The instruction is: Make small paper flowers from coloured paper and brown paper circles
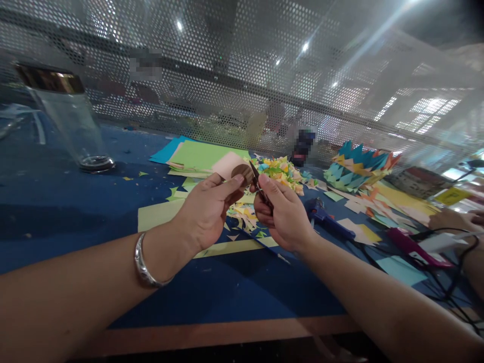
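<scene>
My left hand (206,212), with a silver bangle at the wrist, pinches a pale pink piece of paper (224,164) and a round brown disc (239,172) held against it. My right hand (283,212) is closed around small dark scissors (255,174), their blades pointing up beside the disc. Whether the blades touch the paper I cannot tell. Behind and under both hands lie a heap of small folded paper pieces (282,171) and scattered paper scraps (244,217) on the blue table (212,302).
A gold-lidded glass bottle (71,121) stands at left. Green paper sheets (212,150) lie behind my left hand. To the right are a blue glue gun (330,219), a paper crown-like ring (355,169), a magenta power strip (414,247) with cables and another person's hand (449,222).
</scene>
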Tool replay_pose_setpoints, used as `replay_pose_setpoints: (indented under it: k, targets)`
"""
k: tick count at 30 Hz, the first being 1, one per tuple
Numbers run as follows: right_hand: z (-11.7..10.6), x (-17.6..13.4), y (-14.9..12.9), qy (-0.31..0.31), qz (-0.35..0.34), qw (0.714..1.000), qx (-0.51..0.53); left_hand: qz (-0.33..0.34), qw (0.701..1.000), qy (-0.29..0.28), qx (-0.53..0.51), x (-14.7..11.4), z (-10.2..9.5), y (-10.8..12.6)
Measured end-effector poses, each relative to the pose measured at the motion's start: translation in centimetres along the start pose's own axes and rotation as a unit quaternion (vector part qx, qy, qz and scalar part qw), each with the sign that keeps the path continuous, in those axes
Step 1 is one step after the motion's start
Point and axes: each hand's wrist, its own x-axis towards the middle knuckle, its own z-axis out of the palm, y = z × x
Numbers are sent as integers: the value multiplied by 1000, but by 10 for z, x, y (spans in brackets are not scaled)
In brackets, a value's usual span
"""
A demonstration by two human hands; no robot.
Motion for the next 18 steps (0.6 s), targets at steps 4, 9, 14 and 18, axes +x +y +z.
replay_pose_setpoints:
  k: [4, 9, 14, 18]
  targets:
    - [-1, -1, 0, 1, -11, 1000, -6, 2, 1000, -13, -13, -2, 0, 1]
    - [-2, -1, -1, 4, -16, 1000, -21, 0, 1000, -19, -10, -2, 0, 1]
    - [-5, -1, -3, 1, -18, 999, -33, -3, 1000, -16, 4, 0, -1, 3]
    - [-9, -1, -6, -12, -21, 998, -53, 6, 999, -34, 27, 3, -5, 6]
